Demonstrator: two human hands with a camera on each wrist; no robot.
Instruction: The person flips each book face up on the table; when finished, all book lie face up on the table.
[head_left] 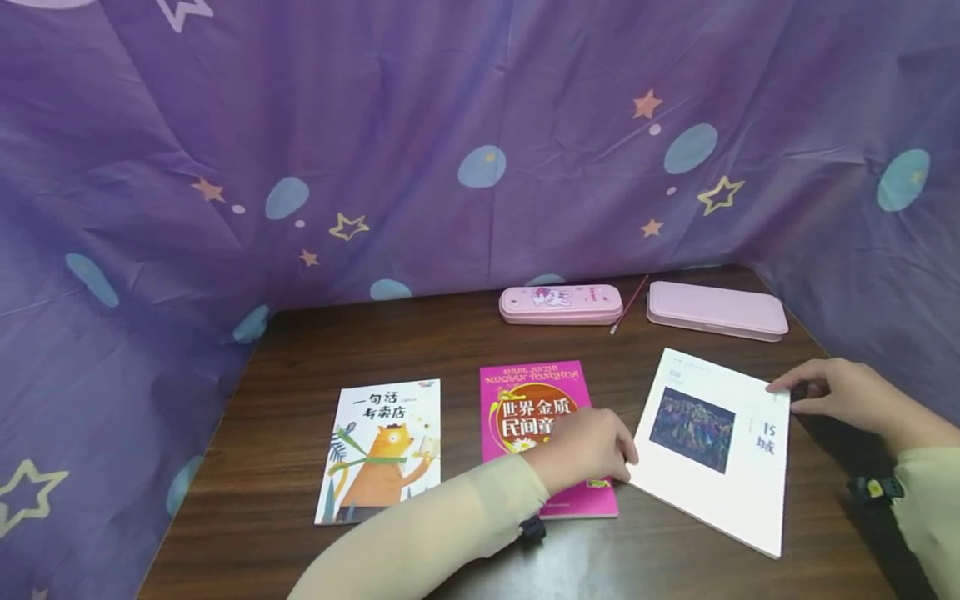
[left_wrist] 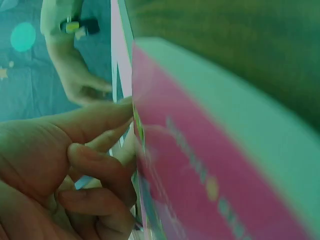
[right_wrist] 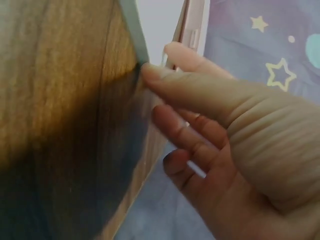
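Observation:
A white book [head_left: 750,500] with a dark picture on its cover lies askew at the right of the table. My left hand [head_left: 588,450] reaches across a pink book [head_left: 491,433] and pinches the white book's left edge. At the opposite side, my right hand [head_left: 847,396] holds the upper right edge between thumb and fingers. In the right wrist view the thumb and forefinger meet at the edge of the white book [right_wrist: 159,25], the other fingers loosely bent. Close up in the left wrist view, the pink book [left_wrist: 200,150] hides part of the left fingertips.
A third book [head_left: 382,467] with an orange animal lies at the left. Along the back are a pink pencil case with a cartoon [head_left: 562,307], a pencil [head_left: 630,304] and a plain pink case [head_left: 716,310]. A purple curtain [head_left: 420,125] hangs behind the brown table [head_left: 247,450].

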